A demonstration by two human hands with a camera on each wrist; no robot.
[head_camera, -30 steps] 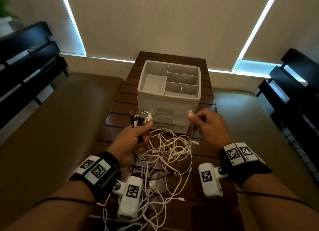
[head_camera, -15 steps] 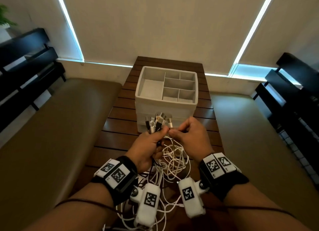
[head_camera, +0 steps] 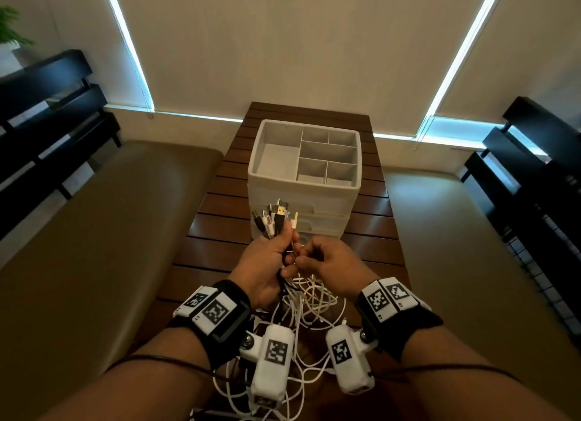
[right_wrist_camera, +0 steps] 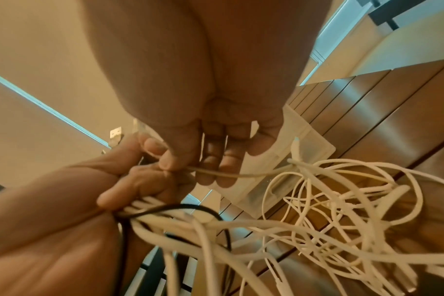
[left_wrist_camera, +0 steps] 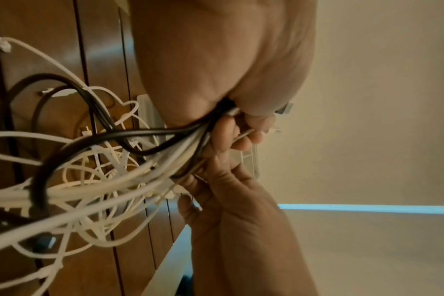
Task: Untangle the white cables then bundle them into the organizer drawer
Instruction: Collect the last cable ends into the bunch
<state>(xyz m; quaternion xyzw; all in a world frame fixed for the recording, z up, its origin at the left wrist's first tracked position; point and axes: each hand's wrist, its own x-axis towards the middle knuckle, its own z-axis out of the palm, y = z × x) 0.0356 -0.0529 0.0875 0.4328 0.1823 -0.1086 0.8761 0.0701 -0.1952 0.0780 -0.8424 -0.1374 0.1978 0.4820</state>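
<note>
From the head view, the left hand (head_camera: 267, 260) is clenched round a bunch of cable ends (head_camera: 275, 216) whose plugs fan toward 12 o'clock, and the right hand (head_camera: 327, 263), touching it at its 3 o'clock, pinches one white strand; the white cables (head_camera: 311, 304) trail toward 6 o'clock onto the table (head_camera: 361, 241). The organizer (head_camera: 303, 181) stands at 12 o'clock, its top compartments bare (drawers below look closed). In the left wrist view, white and black cables (left_wrist_camera: 94, 112) run through the fist together. In the right wrist view, thumb and fingertips (right_wrist_camera: 167, 162) nip a strand leading toward 3 o'clock into the tangle, likely the one to draw free.
</note>
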